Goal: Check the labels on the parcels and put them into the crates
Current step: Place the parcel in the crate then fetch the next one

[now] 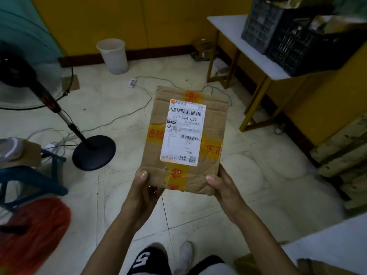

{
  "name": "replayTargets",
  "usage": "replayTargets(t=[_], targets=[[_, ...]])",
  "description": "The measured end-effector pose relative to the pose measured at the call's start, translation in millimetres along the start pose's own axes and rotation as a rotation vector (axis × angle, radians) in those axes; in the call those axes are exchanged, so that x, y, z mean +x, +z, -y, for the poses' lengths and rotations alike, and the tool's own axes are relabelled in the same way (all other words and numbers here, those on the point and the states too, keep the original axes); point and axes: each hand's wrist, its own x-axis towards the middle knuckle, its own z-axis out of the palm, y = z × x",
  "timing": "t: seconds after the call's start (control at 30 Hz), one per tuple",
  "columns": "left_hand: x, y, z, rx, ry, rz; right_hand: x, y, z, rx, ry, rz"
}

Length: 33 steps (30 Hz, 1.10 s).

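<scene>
The parcel (184,137) is held flat above the floor, label (183,132) up, its long axis running away from the body. The left hand (142,190) and right hand (222,187) each clasp a near corner, thumbs on top. The crates (294,40) sit on the table (228,36) up ahead and to the right, nearer the right hand, so the carry likely goes that way.

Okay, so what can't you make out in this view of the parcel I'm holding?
Head view only:
- Fine print on the label is too small and blurred; only 843-X64 059 and X64 read.
- Fingers of the left hand and right hand are hidden under the parcel; only thumbs show.
- Contents of the black crates are blurred and cut off by the top-right edge.
</scene>
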Motion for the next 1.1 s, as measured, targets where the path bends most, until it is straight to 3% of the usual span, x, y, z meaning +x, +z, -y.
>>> replayTargets(t=[0.17, 0.3, 0.67, 0.77, 0.9, 1.1], targets=[[104.3, 6.5, -17.5, 0.016, -0.075, -0.006, 85.1, -30.5, 25.0, 0.022, -0.031, -0.056], [205.2, -6.6, -33.4, 0.213, -0.074, 0.030, 164.4, -60.1, 40.3, -0.040, -0.081, -0.133], [522.1, 20.5, -137.1, 0.413, 0.057, 0.371, 369.8, -132.5, 116.5, -0.146, -0.063, -0.288], [589.1, 49.0, -153.1, 0.429, 0.060, 0.431, 390.6, -159.2, 127.5, -0.113, -0.039, -0.392], [660.0, 101.8, -150.6, 0.561, 0.221, 0.483, 419.6, -202.1, 140.7, -0.080, -0.089, -0.551], [752.2, 196.1, -114.5, 0.511, 0.279, 0.457, 493.6, -284.8, 172.9, 0.123, -0.372, -1.008]])
